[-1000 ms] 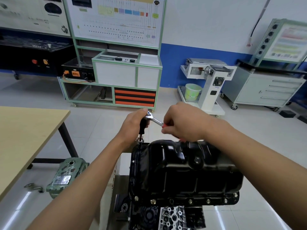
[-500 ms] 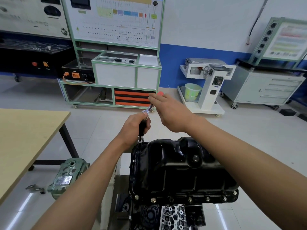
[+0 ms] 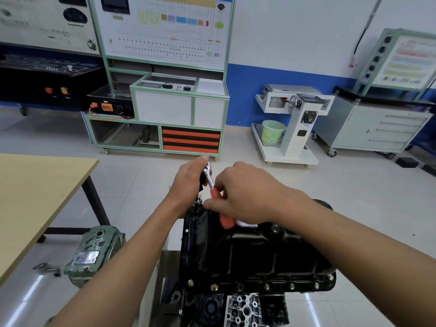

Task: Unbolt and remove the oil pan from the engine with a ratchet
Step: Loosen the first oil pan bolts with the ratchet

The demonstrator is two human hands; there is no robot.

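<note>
Left hand (image 3: 188, 182): fingers are curled round the head end of the ratchet (image 3: 209, 176), with the thumb laid over its top. Right hand (image 3: 245, 194): fingers are clamped on the ratchet's red handle, whose butt is seen below the palm. Pan (image 3: 247, 256): black, seated on the engine (image 3: 236, 308), directly beneath the right fingers; its far left corner is met by the ratchet's drive just below the left fingers. Bolts (image 3: 266, 286): a row is seen in the pan's near flange, well apart from both sets of fingers. Table (image 3: 35, 197): set well to the left of the left fingers, its corner and dark leg turned toward the engine. Casting (image 3: 92, 253): green, laid on the floor (image 3: 141, 185) below and left of the left fingers, near the table leg. Open tiled floor is found beyond the fingertips and to the right of the right fingers. Bench (image 3: 165, 102): green-framed, placed straight beyond the left fingers. Stand (image 3: 295, 119) with bucket (image 3: 272, 132): beyond the right fingers; cabinet (image 3: 377, 128) further right. The socket and its bolt cannot be made out under the left fingers; the handle's middle is covered by the right hand, the pan's far rim by the right forearm; the engine is cut off at the lower edge.
</note>
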